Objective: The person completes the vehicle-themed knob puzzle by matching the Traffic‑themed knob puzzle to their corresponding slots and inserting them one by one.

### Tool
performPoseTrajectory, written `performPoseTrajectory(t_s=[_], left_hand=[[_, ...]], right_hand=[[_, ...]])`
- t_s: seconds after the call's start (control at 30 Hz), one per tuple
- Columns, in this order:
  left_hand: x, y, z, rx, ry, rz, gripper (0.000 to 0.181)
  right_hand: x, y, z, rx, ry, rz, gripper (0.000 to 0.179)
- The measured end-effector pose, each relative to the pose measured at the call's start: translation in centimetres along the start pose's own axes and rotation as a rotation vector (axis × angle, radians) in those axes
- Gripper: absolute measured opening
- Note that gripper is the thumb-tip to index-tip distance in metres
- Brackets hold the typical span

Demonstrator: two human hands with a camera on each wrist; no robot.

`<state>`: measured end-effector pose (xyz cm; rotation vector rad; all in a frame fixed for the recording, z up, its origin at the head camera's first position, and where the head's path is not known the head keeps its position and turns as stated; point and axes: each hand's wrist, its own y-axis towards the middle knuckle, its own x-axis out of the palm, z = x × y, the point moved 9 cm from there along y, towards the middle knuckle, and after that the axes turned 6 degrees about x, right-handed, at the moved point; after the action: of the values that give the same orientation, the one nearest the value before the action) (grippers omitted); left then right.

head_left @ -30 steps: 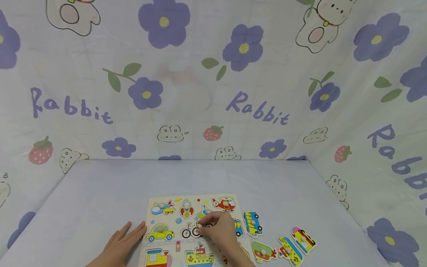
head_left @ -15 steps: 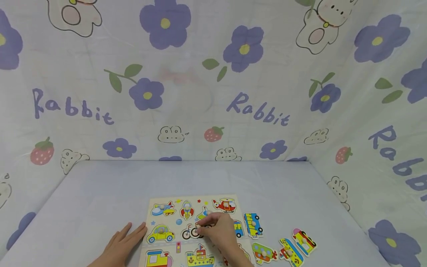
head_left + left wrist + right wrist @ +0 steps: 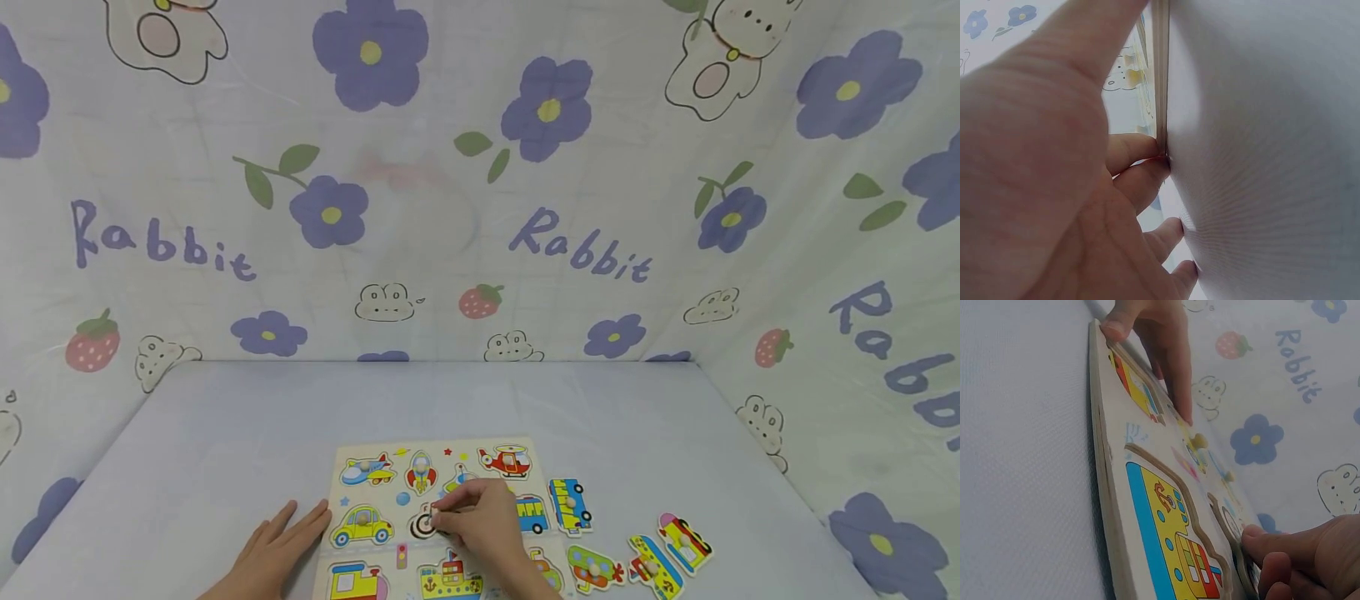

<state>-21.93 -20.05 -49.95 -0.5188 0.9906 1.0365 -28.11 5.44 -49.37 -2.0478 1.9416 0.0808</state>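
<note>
A wooden knob puzzle board [image 3: 327,567] with vehicle pictures lies flat on the table. My left hand [image 3: 272,546] rests at its left edge, fingers extended and spread. In the left wrist view, fingertips [image 3: 1159,149] touch the board's edge and others touch the table. My right hand [image 3: 487,521] pinches a bicycle puzzle piece over the bicycle spot in the board's middle row. One wheel of the bicycle [image 3: 423,523] shows; my fingers cover the rest. Whether the piece lies fully in its recess, I cannot tell. The right wrist view shows my thumb [image 3: 1254,532] low over the board.
Right of the board lie loose knobbed pieces: a bus [image 3: 571,503], a green and red piece [image 3: 594,570], a ship [image 3: 656,567] and a train [image 3: 685,543]. A plane [image 3: 366,471], rocket [image 3: 421,472], helicopter [image 3: 506,460] and car [image 3: 362,527] sit in the board.
My right hand has shifted slightly left with the bicycle piece, which now overlaps the printed bicycle. More of the board's bus picture shows. The left hand stays put.
</note>
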Motion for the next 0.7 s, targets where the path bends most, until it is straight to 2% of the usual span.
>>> performPoseTrajectory(t_s=[0.43,0.7], left_hand=[[-0.13,-0.13,0.18,0.027,0.009,0.027,0.12],[-0.01,-0.04,0.1,-0.012,-0.003,-0.004,0.119]], right_hand=[[0.74,-0.24,-0.76,-0.082,-0.056,-0.008,0.019],[0.77,-0.33,-0.83,-0.074,-0.076,-0.004,0.019]])
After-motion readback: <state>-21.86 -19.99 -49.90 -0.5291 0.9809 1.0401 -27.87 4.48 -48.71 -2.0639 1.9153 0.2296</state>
